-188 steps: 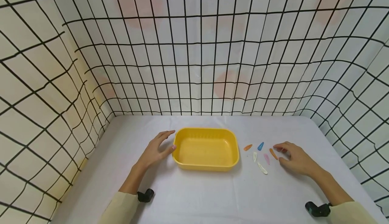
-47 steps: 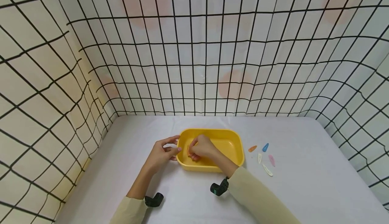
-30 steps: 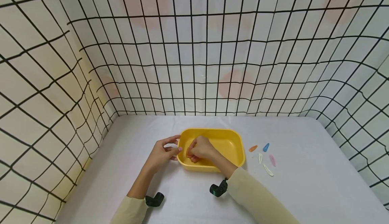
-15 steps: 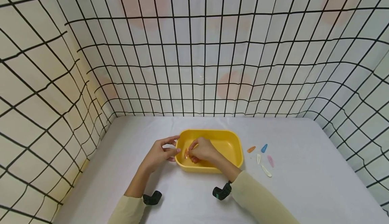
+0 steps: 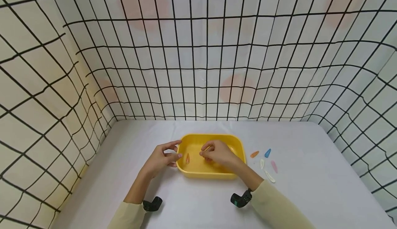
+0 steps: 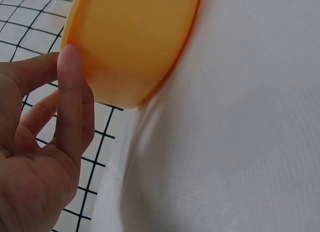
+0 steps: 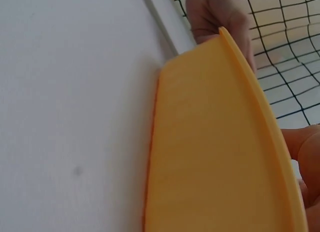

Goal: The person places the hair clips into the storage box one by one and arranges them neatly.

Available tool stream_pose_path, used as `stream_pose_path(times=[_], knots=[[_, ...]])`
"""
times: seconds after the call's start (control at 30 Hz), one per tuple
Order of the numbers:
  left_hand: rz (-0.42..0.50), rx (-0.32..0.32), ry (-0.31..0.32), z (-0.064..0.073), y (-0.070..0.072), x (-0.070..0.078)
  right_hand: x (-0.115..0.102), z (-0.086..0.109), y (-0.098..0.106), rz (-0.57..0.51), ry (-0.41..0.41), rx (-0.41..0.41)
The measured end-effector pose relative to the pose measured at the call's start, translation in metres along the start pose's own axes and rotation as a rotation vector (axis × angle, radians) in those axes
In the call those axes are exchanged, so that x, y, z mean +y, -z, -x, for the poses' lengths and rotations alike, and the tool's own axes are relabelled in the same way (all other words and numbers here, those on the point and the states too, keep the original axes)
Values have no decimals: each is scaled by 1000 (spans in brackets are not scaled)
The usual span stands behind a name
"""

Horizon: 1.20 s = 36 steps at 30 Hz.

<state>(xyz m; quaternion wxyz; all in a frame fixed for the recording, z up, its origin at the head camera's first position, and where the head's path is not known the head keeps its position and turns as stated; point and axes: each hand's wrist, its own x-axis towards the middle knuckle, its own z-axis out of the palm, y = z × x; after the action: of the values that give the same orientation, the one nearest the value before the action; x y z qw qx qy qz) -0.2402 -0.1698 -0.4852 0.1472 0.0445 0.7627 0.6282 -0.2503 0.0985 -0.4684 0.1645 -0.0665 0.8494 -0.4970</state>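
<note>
A yellow tray (image 5: 214,175) stands on the white table. At its left end, my left hand (image 5: 161,159) rests its thumb and fingertips against the rim; the left wrist view shows these fingers (image 6: 70,86) at the tray's edge. An orange snap hair clip (image 5: 187,158) lies inside the tray near the left wall. My right hand (image 5: 218,153) hovers over the tray's middle, fingers loosely bent, with no clip seen in them. Outside to the right lie another orange clip (image 5: 254,154), a blue clip (image 5: 267,153), a pink clip (image 5: 274,166) and two white clips (image 5: 269,176).
White cloth covers the table (image 5: 192,201). Black-lined grid walls (image 5: 204,67) rise behind and at both sides. A black wrist camera (image 5: 241,199) sits on the right forearm, and another camera (image 5: 152,204) on the left.
My right hand carried an orange clip from the table's right side into the tray, let it go near the left wall, then drew back rightward. The left hand came to touch the rim.
</note>
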Motion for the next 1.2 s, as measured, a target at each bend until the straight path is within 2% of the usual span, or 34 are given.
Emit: stream_pose_path(times=[0.3, 0.6, 0.83, 0.97, 1.2], knots=[[5, 10, 1, 3, 1, 0, 4, 15, 46, -14, 103, -18], [9, 9, 5, 3, 0, 2, 13, 37, 87, 13, 141, 44], [3, 9, 5, 2, 0, 2, 26, 55, 120, 33, 87, 82], [4, 7, 5, 2, 0, 3, 37, 66, 135, 27, 88, 106], [-1, -1, 2, 2, 0, 2, 62, 83, 155, 98, 55, 166]])
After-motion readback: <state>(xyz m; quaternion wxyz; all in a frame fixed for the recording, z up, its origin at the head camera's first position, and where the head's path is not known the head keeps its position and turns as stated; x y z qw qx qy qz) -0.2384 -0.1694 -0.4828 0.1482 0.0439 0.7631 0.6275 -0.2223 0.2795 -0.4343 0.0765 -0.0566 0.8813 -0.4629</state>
